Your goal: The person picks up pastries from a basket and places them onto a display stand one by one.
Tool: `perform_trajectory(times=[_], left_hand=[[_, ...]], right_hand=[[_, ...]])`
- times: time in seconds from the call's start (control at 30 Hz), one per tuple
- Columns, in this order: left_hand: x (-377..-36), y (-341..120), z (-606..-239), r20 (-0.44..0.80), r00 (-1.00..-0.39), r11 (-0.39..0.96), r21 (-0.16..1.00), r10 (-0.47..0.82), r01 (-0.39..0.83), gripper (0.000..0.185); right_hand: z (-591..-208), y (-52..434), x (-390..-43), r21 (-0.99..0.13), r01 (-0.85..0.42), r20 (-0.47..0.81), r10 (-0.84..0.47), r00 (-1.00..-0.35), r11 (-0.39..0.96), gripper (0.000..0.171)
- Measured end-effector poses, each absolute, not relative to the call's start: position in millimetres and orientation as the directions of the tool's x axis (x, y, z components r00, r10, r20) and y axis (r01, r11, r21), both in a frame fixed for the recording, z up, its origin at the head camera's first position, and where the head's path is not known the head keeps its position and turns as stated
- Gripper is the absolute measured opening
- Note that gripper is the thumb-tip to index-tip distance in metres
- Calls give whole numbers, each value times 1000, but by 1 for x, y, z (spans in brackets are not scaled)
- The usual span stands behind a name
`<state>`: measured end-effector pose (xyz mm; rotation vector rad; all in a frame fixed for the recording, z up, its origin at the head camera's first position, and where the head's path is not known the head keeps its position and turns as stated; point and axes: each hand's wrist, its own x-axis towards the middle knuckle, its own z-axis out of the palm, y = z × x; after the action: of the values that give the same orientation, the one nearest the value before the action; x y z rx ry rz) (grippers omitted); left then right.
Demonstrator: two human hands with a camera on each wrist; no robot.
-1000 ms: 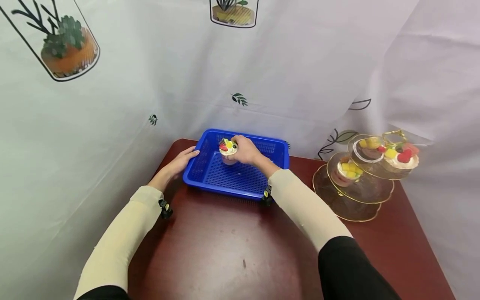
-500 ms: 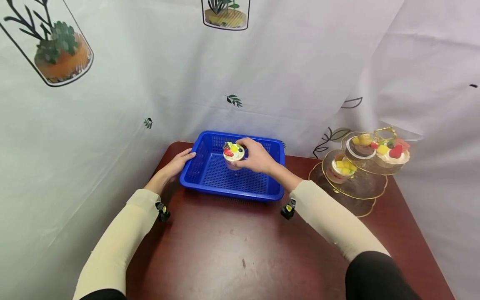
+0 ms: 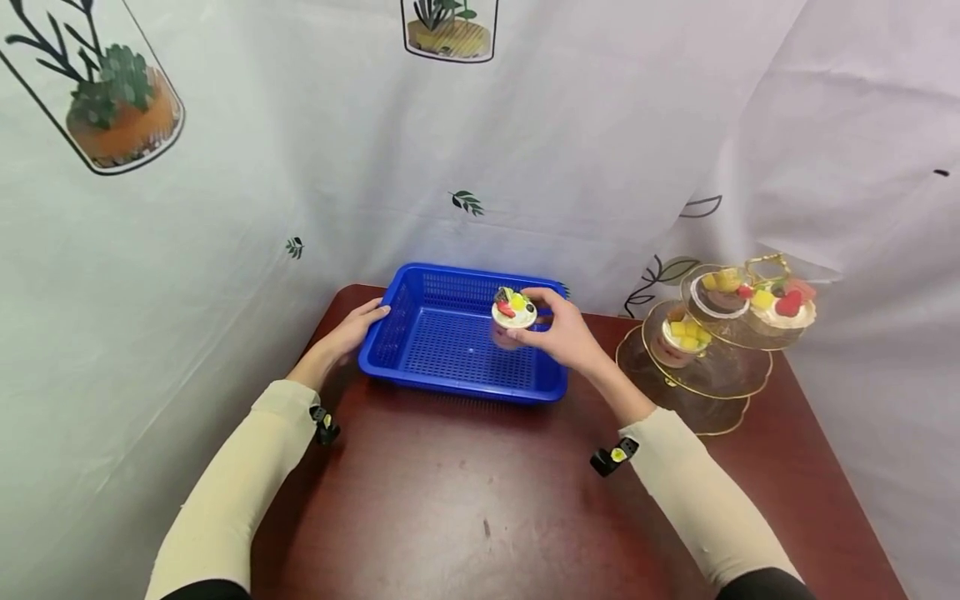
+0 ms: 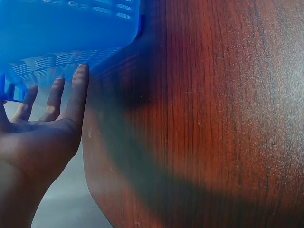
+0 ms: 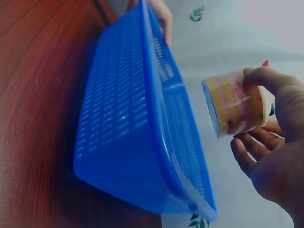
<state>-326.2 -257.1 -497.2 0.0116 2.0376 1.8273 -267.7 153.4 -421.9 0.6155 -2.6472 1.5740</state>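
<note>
Blue basket (image 3: 450, 350) steadied by left hand (image 3: 352, 327); right hand (image 3: 558, 333) holds dessert cup (image 3: 512, 318)

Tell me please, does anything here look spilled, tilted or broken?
Nothing stands out. The right hand holds the dessert cup upright above the blue basket, topping in place. The left hand rests on the basket's side. The tiered stand looks level, its cups upright.

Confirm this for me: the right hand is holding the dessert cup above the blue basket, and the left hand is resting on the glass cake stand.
One part is wrong. The left hand is not on the glass cake stand; it rests against the left side of the blue basket, as the head view shows. The rest holds: the right hand holds the dessert cup above the basket.
</note>
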Motion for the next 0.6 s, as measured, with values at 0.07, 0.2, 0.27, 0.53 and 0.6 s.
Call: perform_trajectory(times=[0.07,0.2,0.27,0.53,0.6], left_hand=[[-325,-256,-493,-295,-917,143,954,269,-265,61],[-319,-253,-483,-309,-911,134,950,274,-283,62],[-317,-252,-480,-312,-907,134,949,282,-285,62],[-315,-253,-478,-310,-908,114,950,283,-290,61],[-316,-253,-477,-304,-909,107,953,284,-284,61]], right_hand=[[-423,161,-263,-847,-328,206,-309,-928,418,73],[-422,174,-252,-857,-324,229,-268,-936,400,68],[-423,181,-246,-869,-321,240,-248,-939,375,66],[-427,202,-224,-884,-319,265,-198,-944,340,64],[-427,207,-220,-888,-316,269,-180,-946,334,65]])
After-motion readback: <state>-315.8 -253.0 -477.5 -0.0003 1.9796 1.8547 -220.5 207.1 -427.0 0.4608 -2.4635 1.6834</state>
